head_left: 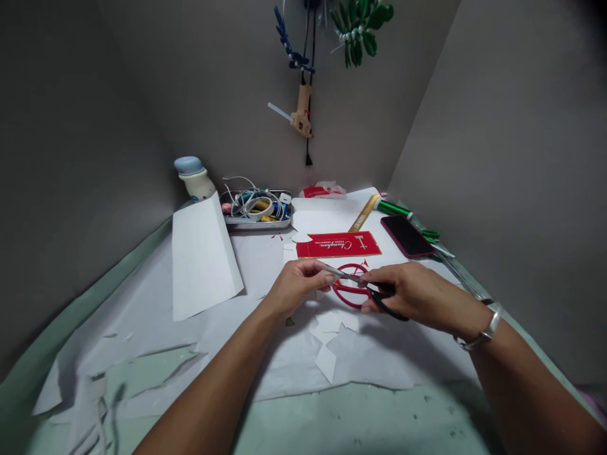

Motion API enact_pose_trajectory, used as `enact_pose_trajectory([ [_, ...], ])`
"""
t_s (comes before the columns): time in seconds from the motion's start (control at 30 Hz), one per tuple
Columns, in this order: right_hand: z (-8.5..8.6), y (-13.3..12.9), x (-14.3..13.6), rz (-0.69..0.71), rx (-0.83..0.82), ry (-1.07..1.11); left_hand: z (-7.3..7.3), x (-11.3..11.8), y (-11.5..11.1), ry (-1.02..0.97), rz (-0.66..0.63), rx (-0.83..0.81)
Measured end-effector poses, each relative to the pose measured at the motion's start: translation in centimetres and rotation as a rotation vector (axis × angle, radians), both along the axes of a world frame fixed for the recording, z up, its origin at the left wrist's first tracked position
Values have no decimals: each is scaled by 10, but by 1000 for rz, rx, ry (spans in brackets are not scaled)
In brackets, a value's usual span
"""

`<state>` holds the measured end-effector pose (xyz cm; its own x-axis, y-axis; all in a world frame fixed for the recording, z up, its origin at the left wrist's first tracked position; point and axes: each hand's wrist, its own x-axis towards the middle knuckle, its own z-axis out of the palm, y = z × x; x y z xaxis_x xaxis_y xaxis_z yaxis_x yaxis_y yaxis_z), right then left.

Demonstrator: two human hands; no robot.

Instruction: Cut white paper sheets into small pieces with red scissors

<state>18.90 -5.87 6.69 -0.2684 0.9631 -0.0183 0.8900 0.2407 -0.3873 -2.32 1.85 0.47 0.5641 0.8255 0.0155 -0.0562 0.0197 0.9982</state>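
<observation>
My right hand (398, 287) is closed around a pair of black-handled scissors (386, 303), whose blades point left toward my left hand. My left hand (303, 284) pinches at the blade tips. A small piece may be between its fingers, but it is too small to make out. Just under the blades lie red loops (351, 306) that look like the handles of another pair of scissors. Behind them is a flat red printed card (339, 245) with white lettering. White paper scraps (326, 363) lie in front of my hands.
A folded white sheet (202, 259) stands at left, near a blue-capped bottle (194, 177). At the back is a metal tray (258, 224) of cords and tape. A phone (406, 236), gold strip (365, 213) and green roll (393, 208) lie right. A glue gun (302, 114) hangs above.
</observation>
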Motion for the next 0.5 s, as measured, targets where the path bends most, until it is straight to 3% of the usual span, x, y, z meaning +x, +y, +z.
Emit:
enact_pose_trajectory([
  [0.5,0,1,-1,28,-30,42,-1,0,-1,-12,7,-9],
])
